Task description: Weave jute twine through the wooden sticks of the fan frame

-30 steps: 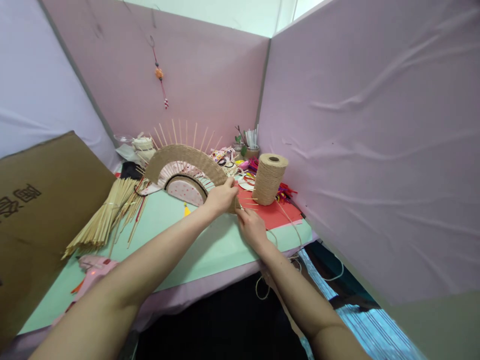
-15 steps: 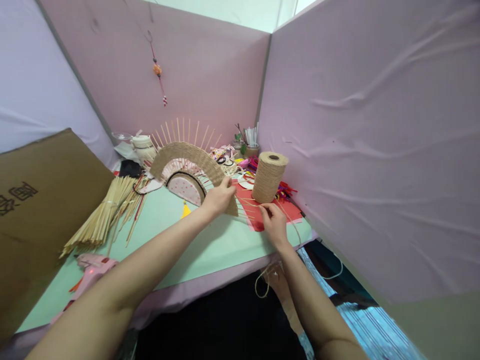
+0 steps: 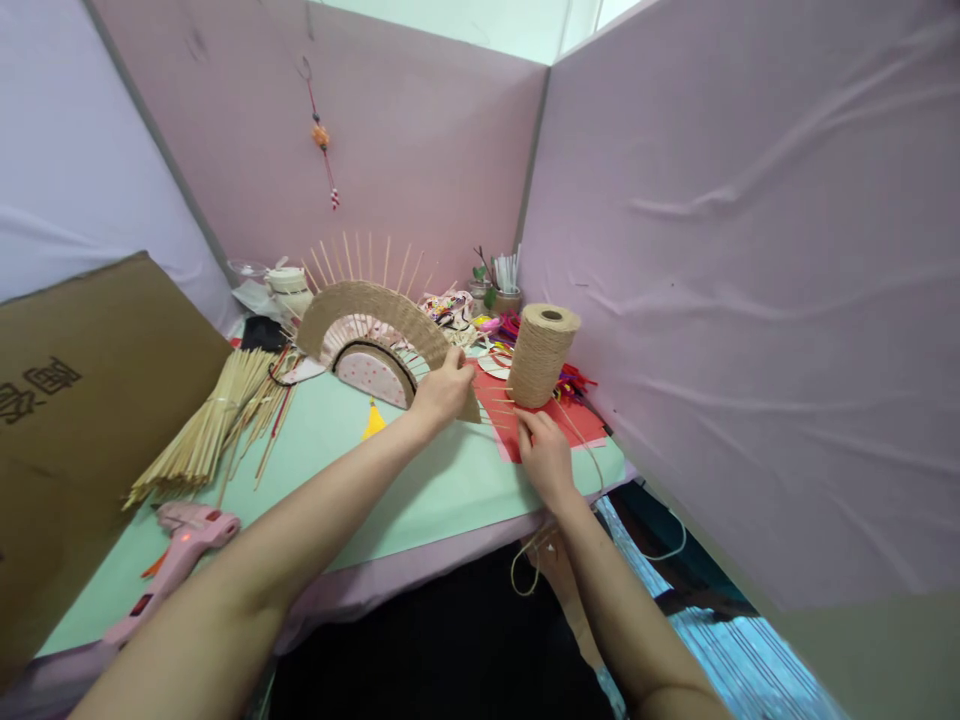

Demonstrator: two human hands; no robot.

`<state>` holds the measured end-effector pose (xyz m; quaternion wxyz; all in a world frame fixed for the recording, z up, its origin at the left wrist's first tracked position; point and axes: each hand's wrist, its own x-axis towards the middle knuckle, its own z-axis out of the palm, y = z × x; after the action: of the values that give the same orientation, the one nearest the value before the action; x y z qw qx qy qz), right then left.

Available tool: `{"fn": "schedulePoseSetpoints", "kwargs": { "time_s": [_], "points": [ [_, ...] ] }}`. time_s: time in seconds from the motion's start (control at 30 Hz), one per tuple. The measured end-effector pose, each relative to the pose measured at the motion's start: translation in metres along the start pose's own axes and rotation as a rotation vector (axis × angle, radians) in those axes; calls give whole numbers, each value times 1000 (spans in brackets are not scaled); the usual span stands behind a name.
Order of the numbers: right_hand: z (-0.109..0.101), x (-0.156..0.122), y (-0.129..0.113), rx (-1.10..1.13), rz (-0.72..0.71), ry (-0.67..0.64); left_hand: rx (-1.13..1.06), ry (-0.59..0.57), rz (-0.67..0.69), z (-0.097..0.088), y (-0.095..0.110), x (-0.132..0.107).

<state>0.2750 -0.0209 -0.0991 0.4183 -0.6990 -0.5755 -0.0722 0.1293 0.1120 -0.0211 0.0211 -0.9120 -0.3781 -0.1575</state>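
Observation:
A half-round woven fan frame (image 3: 367,300) stands on the table, thin sticks spreading out from its arch. Its base is a pink dotted half-disc (image 3: 373,375) with a dark rim. My left hand (image 3: 446,388) is closed on the right part of the woven band. By the stick ends on the right side, my right hand (image 3: 543,450) has thumb and fingers pinched together. What lies in that pinch, perhaps twine or a stick tip, is too small to make out. Just behind it stands a big spool of twine (image 3: 543,355), with a strand running down over the table edge.
At the left lie a bundle of thin sticks (image 3: 206,430), a pink glue gun (image 3: 187,540) and a large cardboard sheet (image 3: 90,420). A yellow tassel (image 3: 373,420) lies before the fan. Red paper (image 3: 501,420) is under the spool. Fabric-covered panels (image 3: 720,300) enclose the table.
The camera view has shifted slightly. My left hand keeps its hold on the fan frame, which has tilted a little, while my right hand has shifted slightly beside the stick ends.

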Motion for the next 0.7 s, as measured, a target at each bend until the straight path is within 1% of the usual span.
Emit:
{"fn": "schedulePoseSetpoints", "kwargs": {
  "time_s": [0.07, 0.13, 0.2, 0.33, 0.4, 0.53, 0.7],
  "points": [
    [-2, -5, -6, -126, -27, 26, -3, 13, -30, 0, 3, 4],
    [1, -9, -14, -231, -37, -13, -7, 12, -52, 0, 7, 7],
    [11, -13, -24, -282, -39, -97, -6, 14, -62, 1, 9, 9],
    [38, -11, -46, -287, -83, -306, 20, 44, -58, 7, 13, 6],
    [46, -8, -52, -295, -78, -371, 38, 54, -52, 10, 14, 2],
    [44, -3, -53, -311, -75, -394, 29, 52, -15, 10, 12, -5],
    [38, -2, -48, -335, -63, -435, -20, 12, 62, 2, 0, -7]
  ]
}}
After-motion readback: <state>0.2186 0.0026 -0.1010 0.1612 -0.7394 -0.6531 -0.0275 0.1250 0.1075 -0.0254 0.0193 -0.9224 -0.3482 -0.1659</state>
